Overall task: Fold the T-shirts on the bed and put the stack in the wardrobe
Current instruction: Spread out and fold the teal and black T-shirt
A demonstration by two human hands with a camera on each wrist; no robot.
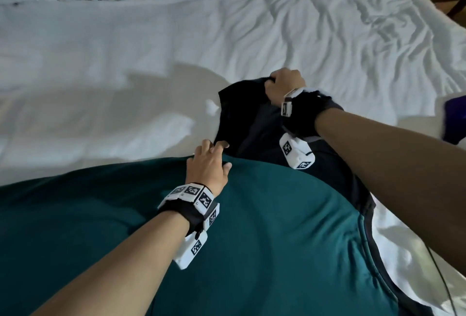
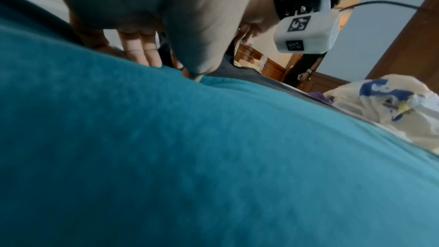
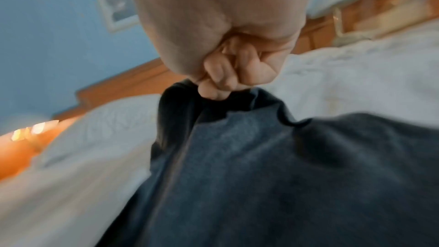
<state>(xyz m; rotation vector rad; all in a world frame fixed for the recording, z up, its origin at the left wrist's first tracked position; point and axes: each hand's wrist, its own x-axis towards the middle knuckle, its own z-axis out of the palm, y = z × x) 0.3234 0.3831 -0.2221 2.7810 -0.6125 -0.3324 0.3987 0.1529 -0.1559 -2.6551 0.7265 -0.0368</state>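
Gripping the dark shirt [image 1: 254, 124] in a fist, the right hand [image 1: 283, 86] lifts it. Flat left hand [image 1: 208, 164] rests on the teal shirt [image 1: 252, 240], fingers extended. A hard pull could drag both shirts askew.

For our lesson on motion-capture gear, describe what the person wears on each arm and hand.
Both forearms are bare, with no sleeves showing. The left hand and right hand are gloveless. Each wrist carries a black strap ringed with white blocks printed with black square markers, and a rounded white camera housing bearing the same markers hangs below. A thin dark cable runs from the right wrist's unit.
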